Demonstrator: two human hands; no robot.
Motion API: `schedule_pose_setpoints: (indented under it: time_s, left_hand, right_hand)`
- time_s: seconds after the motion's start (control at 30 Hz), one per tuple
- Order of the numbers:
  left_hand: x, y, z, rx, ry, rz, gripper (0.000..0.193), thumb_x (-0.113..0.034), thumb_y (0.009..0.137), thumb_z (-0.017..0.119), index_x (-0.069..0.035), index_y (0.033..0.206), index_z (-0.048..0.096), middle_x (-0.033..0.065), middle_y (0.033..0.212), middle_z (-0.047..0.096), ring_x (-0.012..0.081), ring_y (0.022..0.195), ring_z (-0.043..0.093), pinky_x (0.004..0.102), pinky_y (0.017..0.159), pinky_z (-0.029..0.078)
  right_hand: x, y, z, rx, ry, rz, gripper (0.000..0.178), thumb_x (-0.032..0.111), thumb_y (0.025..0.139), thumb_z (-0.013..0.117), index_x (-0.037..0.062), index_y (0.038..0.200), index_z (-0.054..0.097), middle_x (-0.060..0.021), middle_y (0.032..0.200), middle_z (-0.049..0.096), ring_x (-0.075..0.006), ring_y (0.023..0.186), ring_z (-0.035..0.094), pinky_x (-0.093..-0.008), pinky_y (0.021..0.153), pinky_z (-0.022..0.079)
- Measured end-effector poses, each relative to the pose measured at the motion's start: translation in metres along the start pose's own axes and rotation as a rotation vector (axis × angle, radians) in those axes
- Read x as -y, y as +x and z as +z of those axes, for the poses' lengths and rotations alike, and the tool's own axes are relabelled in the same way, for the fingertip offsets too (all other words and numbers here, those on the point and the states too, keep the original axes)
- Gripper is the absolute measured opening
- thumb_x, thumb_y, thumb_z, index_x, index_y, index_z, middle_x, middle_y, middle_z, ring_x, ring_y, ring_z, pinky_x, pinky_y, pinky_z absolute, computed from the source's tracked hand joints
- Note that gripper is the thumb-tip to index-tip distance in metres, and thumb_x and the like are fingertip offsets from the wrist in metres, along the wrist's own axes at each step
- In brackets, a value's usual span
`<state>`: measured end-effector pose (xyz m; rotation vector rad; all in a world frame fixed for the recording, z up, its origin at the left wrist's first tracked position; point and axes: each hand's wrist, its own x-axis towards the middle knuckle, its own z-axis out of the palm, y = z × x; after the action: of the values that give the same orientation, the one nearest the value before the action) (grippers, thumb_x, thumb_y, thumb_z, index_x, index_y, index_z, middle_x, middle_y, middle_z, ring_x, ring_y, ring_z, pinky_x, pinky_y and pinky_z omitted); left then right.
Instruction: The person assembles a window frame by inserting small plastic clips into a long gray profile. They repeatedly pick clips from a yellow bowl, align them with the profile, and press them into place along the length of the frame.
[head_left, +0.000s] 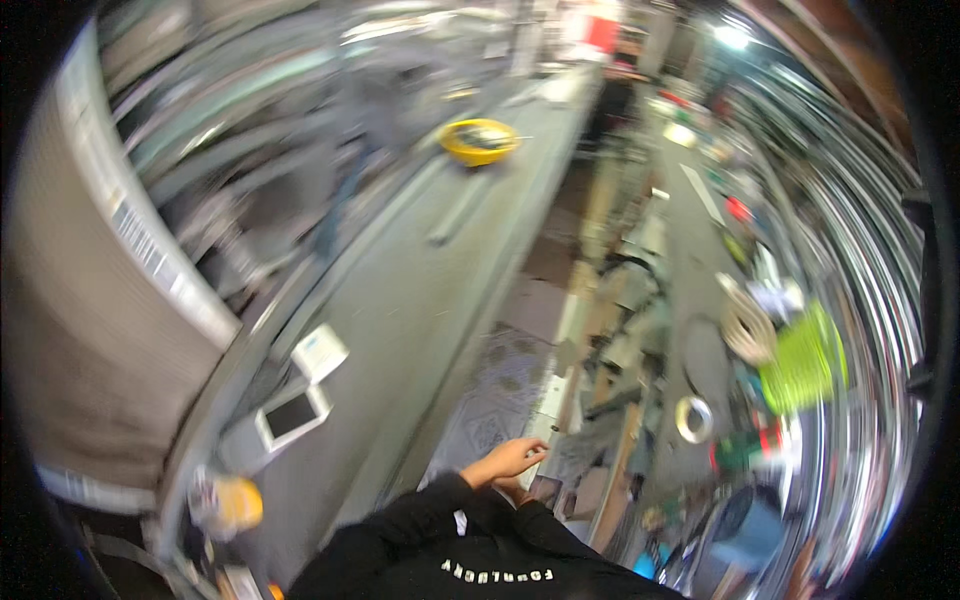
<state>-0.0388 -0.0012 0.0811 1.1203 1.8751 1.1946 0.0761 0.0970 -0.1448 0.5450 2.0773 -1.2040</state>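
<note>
- the left hand [513, 459] is at the near middle, over the gap between the two desks; it looks released, its fingers loosely bent.
- the right hand [514, 491] is just below it, mostly hidden; whether it grasps anything, i cannot tell.
- right of the hands, a white ring-shaped roll [683, 420] lies on the right desk [688, 340], with a green basket [806, 362] farther right.
- left of them, a white-framed dark panel [293, 416] lies on the left desk [385, 330], beside a white box [320, 353].
- a yellow bowl [479, 152] stands at the far end, blurred.
</note>
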Motion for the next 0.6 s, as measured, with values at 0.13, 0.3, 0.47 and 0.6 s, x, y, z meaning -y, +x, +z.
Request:
schedule_pose_setpoints:
  time_s: [0.13, 0.3, 0.47, 0.6]
  left_hand:
    - [-0.037, -0.020, -0.059, -0.160, -0.009, 0.028, 0.036, -0.038, 0.096, 0.056, -0.011, 0.117, 0.065, 0.0133, 0.106, 0.071, 0.0328, 0.098, 0.067, 0.0433, 0.084, 0.052]
    - [-0.043, -0.088, -0.094, -0.462, 0.018, -0.217, 0.034, -0.037, 0.100, 0.051, -0.011, 0.118, 0.063, 0.0110, 0.113, 0.069, 0.0312, 0.106, 0.065, 0.0442, 0.088, 0.050]
    - [-0.073, -0.192, -0.075, -0.724, -0.494, -0.595, 0.035, -0.039, 0.104, 0.048, -0.010, 0.119, 0.063, 0.0005, 0.078, 0.065, 0.0090, 0.066, 0.059, 0.0284, 0.058, 0.049]
    - [-0.119, -0.309, -0.042, -1.223, -0.647, -0.958, 0.036, -0.036, 0.101, 0.049, -0.017, 0.129, 0.062, 0.0019, 0.080, 0.069, 0.0100, 0.071, 0.064, 0.0279, 0.062, 0.054]
  right_hand:
    - [0.030, 0.035, -0.058, 0.141, 0.008, -0.056, 0.029, 0.028, 0.087, 0.067, -0.0006, 0.094, 0.069, -0.0161, 0.085, 0.071, -0.0261, 0.071, 0.069, -0.0390, 0.061, 0.054]
    - [0.035, 0.073, -0.130, 0.420, -0.218, -0.039, 0.030, 0.027, 0.090, 0.065, -0.0017, 0.098, 0.067, -0.0184, 0.089, 0.071, -0.0297, 0.075, 0.069, -0.0418, 0.062, 0.055]
    - [0.023, 0.135, -0.182, 0.598, -0.412, 0.065, 0.031, 0.026, 0.092, 0.063, -0.0029, 0.102, 0.065, -0.0206, 0.093, 0.070, -0.0333, 0.078, 0.070, -0.0445, 0.064, 0.055]
    - [0.038, 0.190, -0.211, 0.669, -0.380, 0.165, 0.031, 0.026, 0.094, 0.061, -0.0038, 0.105, 0.064, -0.0225, 0.095, 0.070, -0.0361, 0.081, 0.070, -0.0468, 0.066, 0.056]
